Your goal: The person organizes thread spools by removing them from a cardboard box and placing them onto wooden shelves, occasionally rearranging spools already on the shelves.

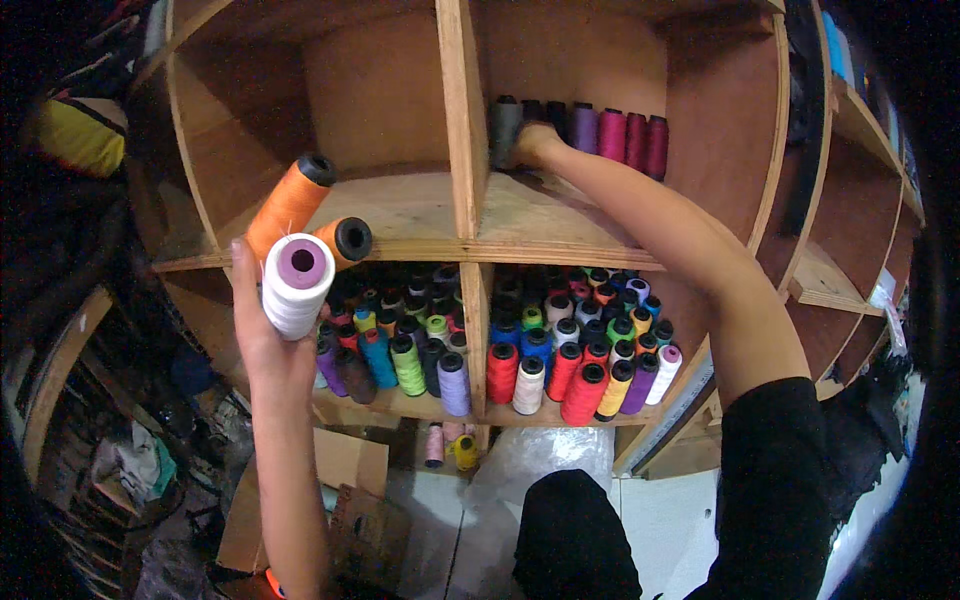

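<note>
My left hand [270, 345] is raised in front of the shelf and closed around three cones of sewing thread. A white cone [295, 300] with a purple core points toward me. Behind it are a long orange cone [283, 212] with a black end and a second orange cone [330, 240], partly covered. My right hand [538, 142] reaches into the upper right compartment, against a row of thread cones. Just left of it stands a dark grey cone [506, 132]; to its right are a purple cone [584, 128] and a pink cone [611, 134]. My right fingers are hidden.
Many coloured thread cones, including a red cone [584, 395] and a lilac cone [453, 384], crowd the lower compartments. A wooden divider [460, 120] separates the upper ones. Below are a cardboard box [350, 460], clear plastic wrapping [545, 455] and loose cones on the floor.
</note>
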